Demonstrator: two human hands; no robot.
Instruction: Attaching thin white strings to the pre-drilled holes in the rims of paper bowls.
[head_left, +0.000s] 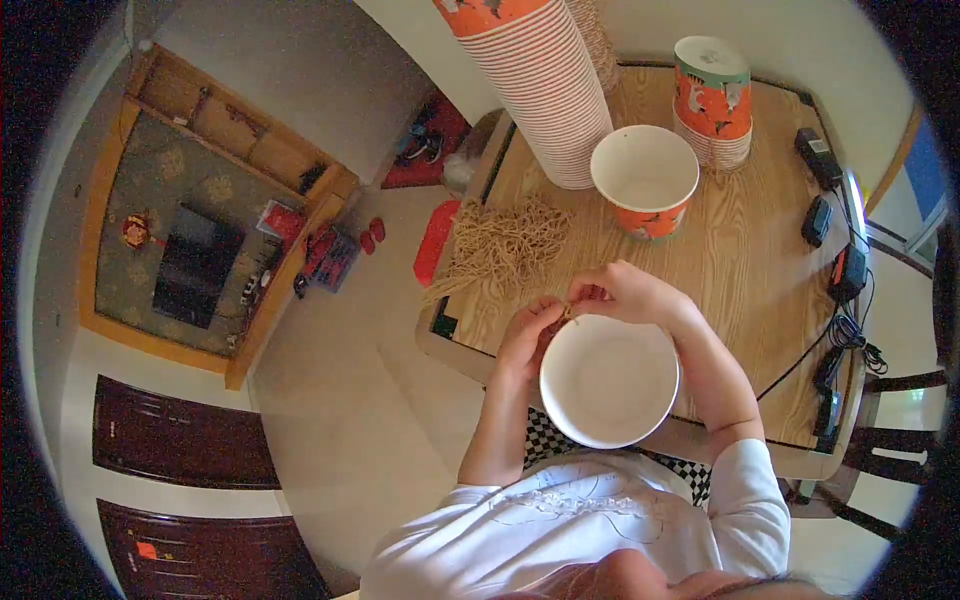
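A white paper bucket (610,380) sits against my body at the table's near edge, its wide mouth facing up. At its far left rim, my left hand (530,335) is closed in a pinch on a short bit of brown twine (568,314). My right hand (628,292) reaches over the far rim, fingertips closed at the same bit of twine, close to the left fingers. The bucket's outer side is mostly hidden. Just beyond my hands lies a loose heap of brown twine pieces (515,240).
An orange-printed bucket (645,185) stands open-side up beyond my hands. Behind it rise a tall leaning stack of nested buckets (540,95) and a shorter upside-down stack (712,100). Black adapters and cables (848,275) line the right table edge. A red stool (436,243) stands left.
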